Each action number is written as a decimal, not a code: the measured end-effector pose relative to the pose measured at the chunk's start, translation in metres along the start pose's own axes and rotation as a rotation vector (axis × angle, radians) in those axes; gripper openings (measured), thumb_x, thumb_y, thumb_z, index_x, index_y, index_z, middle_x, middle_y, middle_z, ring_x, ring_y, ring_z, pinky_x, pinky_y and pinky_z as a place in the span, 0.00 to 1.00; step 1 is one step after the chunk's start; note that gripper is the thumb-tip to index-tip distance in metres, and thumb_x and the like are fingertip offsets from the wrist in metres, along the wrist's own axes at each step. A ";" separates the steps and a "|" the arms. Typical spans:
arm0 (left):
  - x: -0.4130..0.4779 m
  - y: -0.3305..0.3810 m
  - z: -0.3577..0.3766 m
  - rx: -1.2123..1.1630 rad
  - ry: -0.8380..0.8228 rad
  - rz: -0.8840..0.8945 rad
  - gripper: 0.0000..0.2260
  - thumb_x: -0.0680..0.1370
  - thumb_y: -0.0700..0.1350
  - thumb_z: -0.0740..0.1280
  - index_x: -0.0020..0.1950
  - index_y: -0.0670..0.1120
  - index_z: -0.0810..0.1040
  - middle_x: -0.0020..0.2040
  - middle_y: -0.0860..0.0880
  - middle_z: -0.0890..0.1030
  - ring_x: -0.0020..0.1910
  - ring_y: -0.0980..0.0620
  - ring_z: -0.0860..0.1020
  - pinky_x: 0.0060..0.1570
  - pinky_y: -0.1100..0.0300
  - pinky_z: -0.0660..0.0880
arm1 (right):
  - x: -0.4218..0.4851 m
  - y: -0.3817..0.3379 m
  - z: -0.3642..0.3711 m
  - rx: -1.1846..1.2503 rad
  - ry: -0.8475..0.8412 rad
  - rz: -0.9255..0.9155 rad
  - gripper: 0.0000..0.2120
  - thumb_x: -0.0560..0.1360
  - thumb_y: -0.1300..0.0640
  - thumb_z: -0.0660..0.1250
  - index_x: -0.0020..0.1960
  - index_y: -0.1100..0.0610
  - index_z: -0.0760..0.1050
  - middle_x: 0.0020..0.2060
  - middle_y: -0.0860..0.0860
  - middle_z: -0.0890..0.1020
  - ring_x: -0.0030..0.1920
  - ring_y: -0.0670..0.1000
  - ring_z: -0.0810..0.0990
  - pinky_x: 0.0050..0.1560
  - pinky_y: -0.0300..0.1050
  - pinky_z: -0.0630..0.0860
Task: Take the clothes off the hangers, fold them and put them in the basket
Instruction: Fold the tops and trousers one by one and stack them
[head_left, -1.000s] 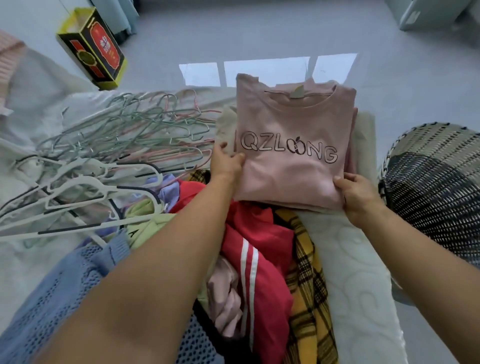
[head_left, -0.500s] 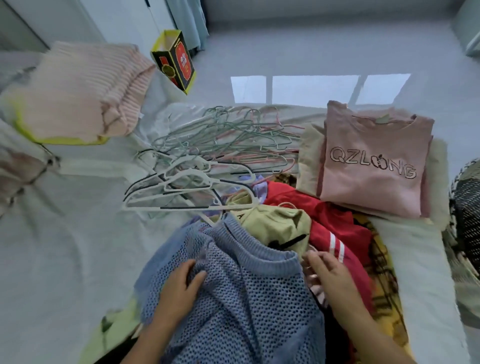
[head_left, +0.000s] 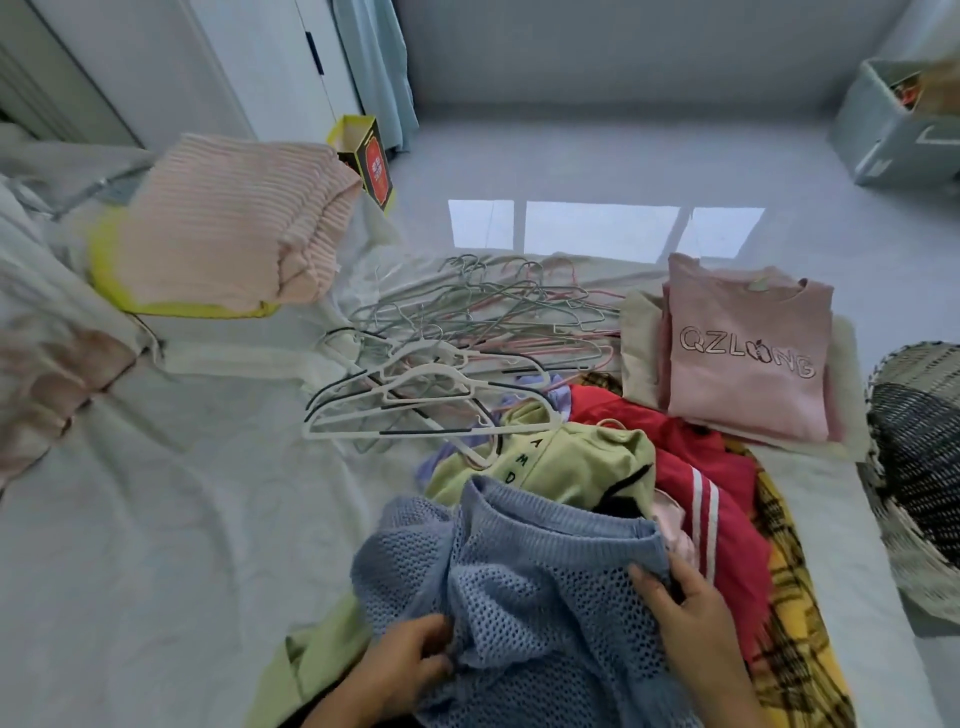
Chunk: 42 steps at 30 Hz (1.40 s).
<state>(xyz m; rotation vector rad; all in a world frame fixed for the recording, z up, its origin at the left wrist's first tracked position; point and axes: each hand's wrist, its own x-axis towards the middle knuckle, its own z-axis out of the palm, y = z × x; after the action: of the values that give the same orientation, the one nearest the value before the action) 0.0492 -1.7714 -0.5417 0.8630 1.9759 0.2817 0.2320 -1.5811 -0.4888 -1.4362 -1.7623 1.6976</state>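
Observation:
A blue open-knit sweater (head_left: 524, 587) lies on top of the clothes pile at the near edge of the bed. My left hand (head_left: 410, 660) grips a bunch of its fabric at the lower left. My right hand (head_left: 685, 608) holds its right shoulder, thumb on the knit. Under it lie a light green top (head_left: 576, 462), a red garment with white stripes (head_left: 696, 478) and a yellow plaid one (head_left: 789, 613). A folded pink "QZLONG" sweatshirt (head_left: 748, 348) sits on a stack at the far right. The woven basket (head_left: 914, 457) stands right of the bed.
A heap of empty hangers (head_left: 447, 358) lies mid-bed. A folded pink ribbed sweater (head_left: 234, 228) rests on a yellow item at the far left. A yellow and red box (head_left: 369, 161) and a grey crate (head_left: 898, 130) stand on the floor.
Both hands left the folded pink sweatshirt on the stack and came down to the blue knit sweater, which they now hold. The view has swung left and back.

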 end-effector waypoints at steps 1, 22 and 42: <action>-0.009 -0.001 0.000 -0.025 -0.020 0.000 0.15 0.76 0.42 0.65 0.35 0.51 0.61 0.30 0.72 0.71 0.31 0.71 0.70 0.35 0.75 0.63 | -0.004 -0.004 -0.004 0.018 0.024 0.000 0.09 0.75 0.57 0.67 0.47 0.43 0.74 0.44 0.39 0.78 0.46 0.42 0.75 0.48 0.44 0.71; -0.249 0.087 -0.054 -0.263 0.486 0.392 0.36 0.70 0.40 0.74 0.71 0.45 0.57 0.64 0.53 0.65 0.61 0.57 0.67 0.59 0.64 0.65 | -0.251 -0.247 -0.062 0.052 -0.631 -0.491 0.12 0.67 0.61 0.73 0.50 0.57 0.78 0.41 0.51 0.84 0.44 0.51 0.82 0.48 0.40 0.79; -0.322 0.142 -0.173 -0.701 0.075 0.727 0.20 0.64 0.40 0.74 0.56 0.45 0.79 0.51 0.48 0.84 0.50 0.49 0.81 0.48 0.60 0.78 | -0.324 -0.378 -0.134 -0.304 -0.267 -0.564 0.46 0.48 0.37 0.80 0.57 0.63 0.76 0.48 0.57 0.82 0.48 0.53 0.82 0.57 0.49 0.78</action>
<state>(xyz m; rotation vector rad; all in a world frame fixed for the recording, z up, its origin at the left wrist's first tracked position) 0.0741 -1.8603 -0.1603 1.0536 1.3789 1.3439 0.3181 -1.6855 0.0084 -0.7054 -2.3648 1.4020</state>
